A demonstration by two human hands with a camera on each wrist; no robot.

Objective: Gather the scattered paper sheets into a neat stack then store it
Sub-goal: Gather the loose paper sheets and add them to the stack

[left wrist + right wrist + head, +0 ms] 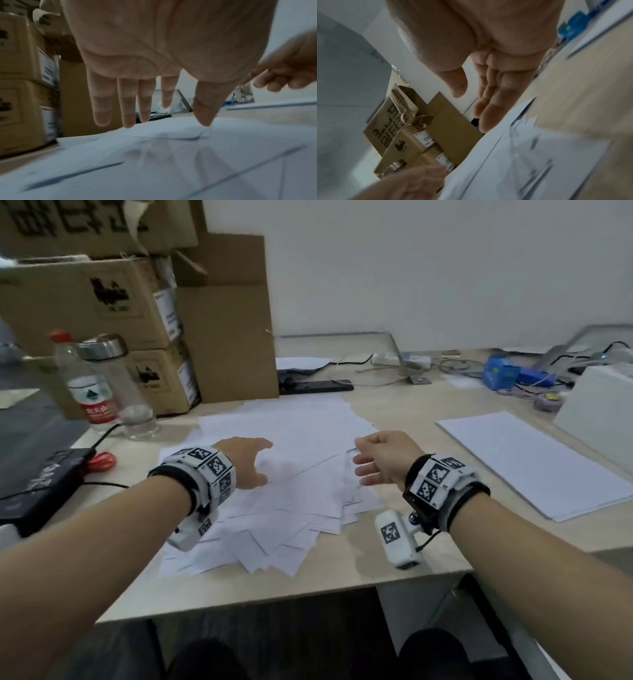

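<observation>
The scattered paper sheets point(287, 474) lie fanned on the desk point(394, 542), in front of the cardboard boxes point(137, 320). The left hand point(245, 462) hovers over the sheets, fingers point(102, 102) straight and spread, holding nothing. The right hand point(380, 460) hangs above their right edge (loosely curled, empty).

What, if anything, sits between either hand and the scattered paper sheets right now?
Nothing visible. The left hand hovers open directly above the scattered paper sheets, and the right hand hangs open over their right edge. The water bottle and cardboard boxes stand off to the left, clear of both.
</observation>
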